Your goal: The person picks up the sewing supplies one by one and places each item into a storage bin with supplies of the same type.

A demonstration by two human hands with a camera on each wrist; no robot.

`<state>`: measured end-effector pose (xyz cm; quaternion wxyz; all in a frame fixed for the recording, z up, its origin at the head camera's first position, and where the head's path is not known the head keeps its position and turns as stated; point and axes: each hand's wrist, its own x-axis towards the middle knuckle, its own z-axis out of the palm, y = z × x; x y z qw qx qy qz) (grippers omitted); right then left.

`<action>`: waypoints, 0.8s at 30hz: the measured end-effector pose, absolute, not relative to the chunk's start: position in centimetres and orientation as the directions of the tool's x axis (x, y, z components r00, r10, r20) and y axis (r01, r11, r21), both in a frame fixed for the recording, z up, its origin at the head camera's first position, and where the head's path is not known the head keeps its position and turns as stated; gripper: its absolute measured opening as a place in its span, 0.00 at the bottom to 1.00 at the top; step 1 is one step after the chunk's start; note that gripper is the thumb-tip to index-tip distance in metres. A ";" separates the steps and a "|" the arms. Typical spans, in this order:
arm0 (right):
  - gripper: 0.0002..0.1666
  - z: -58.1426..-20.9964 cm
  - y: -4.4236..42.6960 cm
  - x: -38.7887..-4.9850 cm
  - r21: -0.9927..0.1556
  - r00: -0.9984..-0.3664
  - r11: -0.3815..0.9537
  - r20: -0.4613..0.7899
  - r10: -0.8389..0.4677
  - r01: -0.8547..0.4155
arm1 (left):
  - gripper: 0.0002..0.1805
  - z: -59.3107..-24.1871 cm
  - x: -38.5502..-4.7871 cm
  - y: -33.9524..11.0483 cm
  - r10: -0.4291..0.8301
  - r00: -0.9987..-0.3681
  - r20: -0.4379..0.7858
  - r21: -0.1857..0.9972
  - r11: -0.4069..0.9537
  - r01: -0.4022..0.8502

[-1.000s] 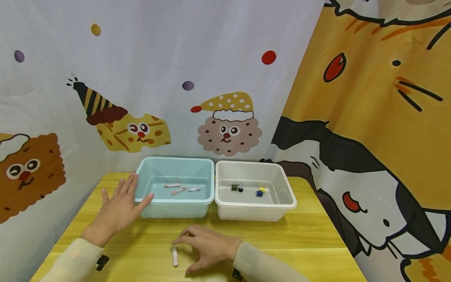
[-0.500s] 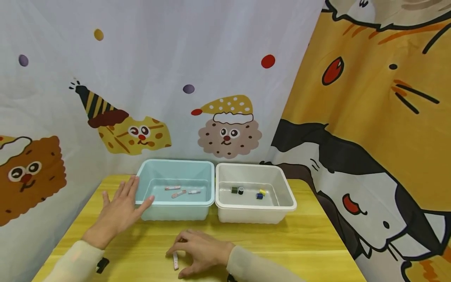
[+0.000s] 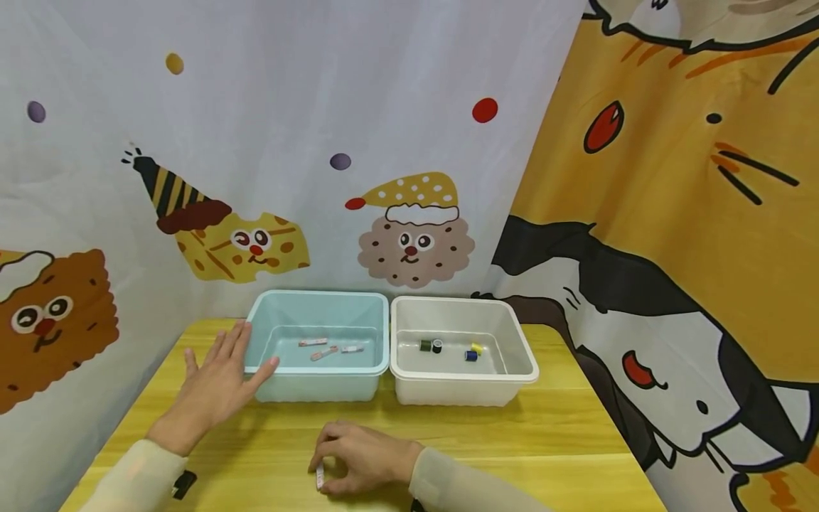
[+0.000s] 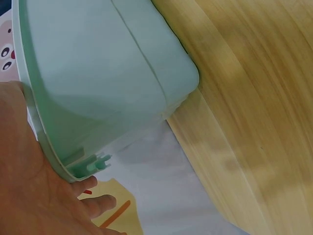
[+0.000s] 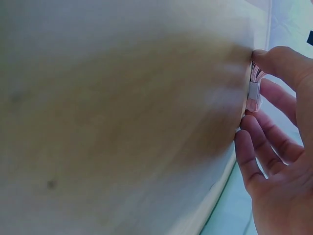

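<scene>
On the wooden table in front of the bins lies a small pink-and-white skein of embroidery floss (image 3: 320, 476), with a pale band round its middle (image 5: 254, 90). My right hand (image 3: 365, 457) is over it, thumb at its near end and a fingertip at its far end, pinching it lengthwise at table level. With fingers outstretched, my left hand (image 3: 214, 384) rests against the left rim of the light-blue bin (image 3: 316, 385); in the left wrist view the palm (image 4: 34, 181) is beside that rim. Three similar skeins (image 3: 324, 353) lie on the bin's floor.
Right beside the blue bin stands a white bin (image 3: 457, 390). It holds several small thread spools: dark green (image 3: 425, 345), blue (image 3: 470, 355), yellow (image 3: 476, 348) and a dark one with a pale end. A printed cartoon curtain (image 3: 256, 107) hangs close behind both bins.
My right hand has moved slightly left and lowered onto the skein, its thumb and finger closing in on the two ends. The left hand has stayed at the blue bin.
</scene>
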<state>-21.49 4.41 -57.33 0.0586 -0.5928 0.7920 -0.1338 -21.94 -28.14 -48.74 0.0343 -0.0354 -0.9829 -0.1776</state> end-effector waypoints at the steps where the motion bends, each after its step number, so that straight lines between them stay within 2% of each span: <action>1: 0.18 -57.3 4.4 -21.5 -0.284 -0.288 0.258 0.069 -0.955 -0.924 | 0.63 -48.7 -21.9 -28.1 0.057 -0.995 0.081 0.349 0.933 0.082; 9: 0.18 -57.1 4.7 -21.5 -0.294 -0.273 0.242 0.070 -0.959 -0.925 | 0.63 -48.9 -21.9 -28.1 0.053 -0.995 0.085 0.341 0.937 0.079; 24: 0.18 -57.0 5.4 -21.4 -0.326 -0.289 0.257 0.052 -0.956 -0.910 | 0.63 -48.8 -21.9 -28.1 0.055 -0.995 0.088 0.342 0.936 0.082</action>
